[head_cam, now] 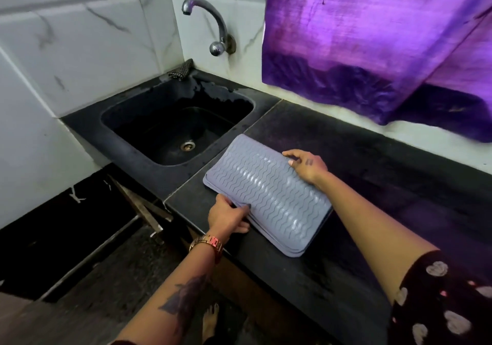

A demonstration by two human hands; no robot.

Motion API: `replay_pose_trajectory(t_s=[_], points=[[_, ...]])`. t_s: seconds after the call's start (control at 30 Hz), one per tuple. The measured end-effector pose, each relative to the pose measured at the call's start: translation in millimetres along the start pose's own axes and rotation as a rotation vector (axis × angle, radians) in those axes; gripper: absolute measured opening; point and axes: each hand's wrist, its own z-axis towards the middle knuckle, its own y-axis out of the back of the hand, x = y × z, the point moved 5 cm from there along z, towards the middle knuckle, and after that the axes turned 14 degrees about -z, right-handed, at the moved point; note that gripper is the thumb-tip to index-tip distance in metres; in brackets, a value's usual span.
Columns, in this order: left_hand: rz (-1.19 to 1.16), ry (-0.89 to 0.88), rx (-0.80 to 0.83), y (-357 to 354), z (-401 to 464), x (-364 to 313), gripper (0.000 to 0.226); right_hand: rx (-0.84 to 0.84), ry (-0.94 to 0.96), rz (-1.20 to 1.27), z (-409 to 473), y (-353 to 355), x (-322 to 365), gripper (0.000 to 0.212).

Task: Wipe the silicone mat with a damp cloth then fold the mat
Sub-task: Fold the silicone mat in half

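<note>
Left hand [228, 215] pinches the near-left edge of the folded silicone mat [269, 193], thumb on top, fingers curled under the layers. Right hand [307, 165] lies palm-down on the mat's far-right edge, fingers loosely spread, gripping nothing. Both forearms reach in from the near side; watch [206, 244] on the left wrist. Mat is folded double, lying diagonally at the countertop's [372, 211] front-left corner, just beside the sink [175, 129]. Dark cloth [181, 69] bunched at the sink's back corner under the tap [210, 25]. Purple curtain [372, 38] hangs over the counter's back edge.
</note>
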Motion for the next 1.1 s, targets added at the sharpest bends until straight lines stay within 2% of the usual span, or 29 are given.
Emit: replay_pose_trajectory(t_s=[0.17, 0.27, 0.33, 0.47, 0.6, 0.7, 0.8, 0.87, 0.97, 1.03, 1.1], points=[[0.747, -0.245, -0.052, 27, 26, -40, 0.045, -0.044, -0.107, -0.130, -4, -9, -15, 0.037], [0.856, -0.370, -0.093, 31, 45, -58, 0.034, -0.125, -0.172, -0.182, -15, -4, -21, 0.041], [0.843, -0.426, -0.062, 29, 59, -65, 0.036, -0.197, -0.226, -0.225, -30, -2, -28, 0.040], [0.870, -0.550, -0.027, 24, 86, -80, 0.055, -0.349, -0.411, -0.286, -69, -7, -48, 0.045], [0.881, -0.520, 0.056, 16, 113, -90, 0.058, -0.453, -0.593, -0.219, -96, -14, -54, 0.055], [0.859, -0.528, 0.151, 7, 126, -96, 0.054, -0.405, -0.640, -0.037, -99, -23, -53, 0.054], [0.815, -0.587, 0.210, 3, 137, -102, 0.052, -0.382, -0.701, 0.044, -101, -29, -49, 0.053], [0.710, -0.592, 0.301, 2, 141, -105, 0.052, -0.372, -0.669, 0.098, -104, -31, -46, 0.053], [0.548, -0.532, 0.487, 0, 149, -111, 0.042, -0.314, -0.579, 0.250, -111, -31, -44, 0.048], [0.446, -0.473, 0.570, 0, 152, -116, 0.029, -0.251, -0.563, 0.406, -115, -26, -46, 0.033], [0.209, -0.329, 0.601, 4, 152, -121, 0.037, -0.160, -0.547, 0.591, -118, -17, -45, 0.019]])
